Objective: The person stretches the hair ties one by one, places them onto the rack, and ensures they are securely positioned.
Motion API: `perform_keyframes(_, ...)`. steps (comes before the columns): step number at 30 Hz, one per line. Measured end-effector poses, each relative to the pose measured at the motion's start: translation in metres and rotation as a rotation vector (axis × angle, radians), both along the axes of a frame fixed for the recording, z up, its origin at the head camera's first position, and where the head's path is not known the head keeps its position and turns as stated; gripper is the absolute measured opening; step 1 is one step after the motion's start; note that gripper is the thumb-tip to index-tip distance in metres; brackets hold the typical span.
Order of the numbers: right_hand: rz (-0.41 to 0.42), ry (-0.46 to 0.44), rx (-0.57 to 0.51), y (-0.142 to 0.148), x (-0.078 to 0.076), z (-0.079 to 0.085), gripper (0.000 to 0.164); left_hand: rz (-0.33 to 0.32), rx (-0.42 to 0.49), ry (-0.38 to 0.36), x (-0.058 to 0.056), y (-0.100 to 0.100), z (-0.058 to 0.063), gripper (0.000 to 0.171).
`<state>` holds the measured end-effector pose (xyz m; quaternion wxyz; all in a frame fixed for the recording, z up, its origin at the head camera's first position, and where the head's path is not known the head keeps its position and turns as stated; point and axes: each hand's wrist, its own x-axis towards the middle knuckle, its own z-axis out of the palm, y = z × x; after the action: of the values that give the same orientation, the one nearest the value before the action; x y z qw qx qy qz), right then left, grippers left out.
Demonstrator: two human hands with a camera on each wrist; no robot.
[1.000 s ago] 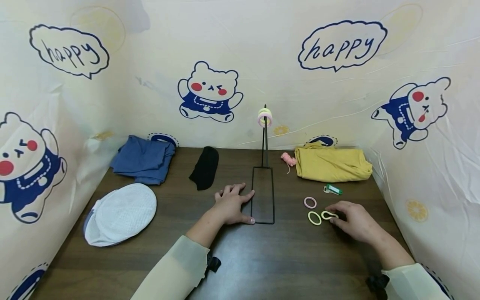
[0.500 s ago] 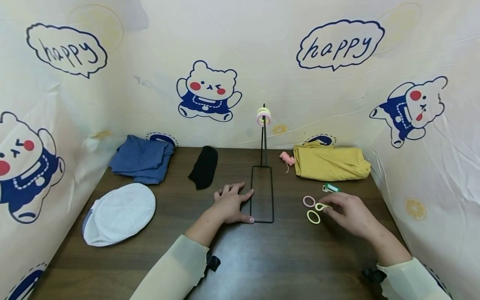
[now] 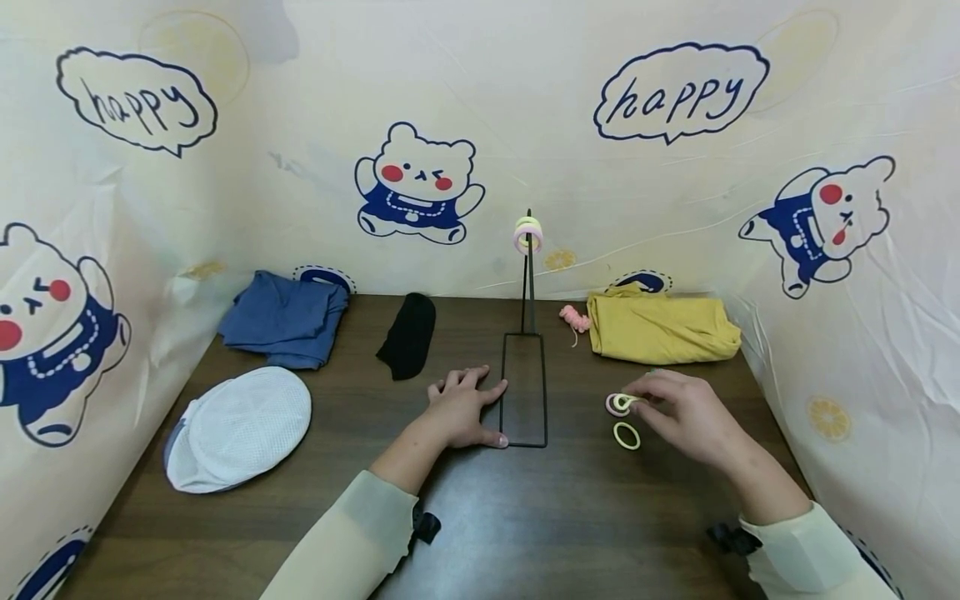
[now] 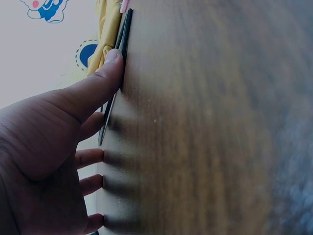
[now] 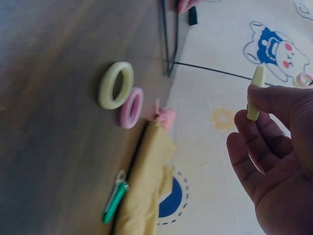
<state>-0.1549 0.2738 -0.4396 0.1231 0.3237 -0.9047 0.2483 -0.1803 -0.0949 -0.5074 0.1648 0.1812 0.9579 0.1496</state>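
Note:
My left hand (image 3: pixel 459 412) lies spread on the table, its thumb pressing on the rectangular base of a black wire stand (image 3: pixel 545 392) and its fingertips on the wood. In the right wrist view, my right hand (image 5: pixel 281 152) pinches a pale yellow hair tie (image 5: pixel 258 76) between thumb and forefinger, raised off the table. Below it lie a pink hair tie (image 5: pixel 138 110) and another yellow hair tie (image 5: pixel 105 90). Several pink and yellow hair ties (image 3: pixel 519 239) hang at the top of the stand.
A folded yellow cloth (image 3: pixel 663 329), pink yarn bundle (image 3: pixel 575 317) and green item with a metal end (image 5: pixel 115 201) lie right. To the left are a white cap (image 3: pixel 243 425), folded blue cloth (image 3: pixel 285 321) and black sock (image 3: pixel 408 337). Printed curtains surround the table.
My right hand has lifted the yellow hair tie off the table and carried it leftward, over the pink one. My left hand has stayed on the stand's base.

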Motion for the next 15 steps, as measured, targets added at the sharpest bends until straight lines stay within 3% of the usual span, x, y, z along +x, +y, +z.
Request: perform_keyframes(15,0.09,0.086,-0.131,-0.035,-0.007,0.036,0.027,0.006,-0.005,0.0,0.0,0.0,-0.001,0.1)
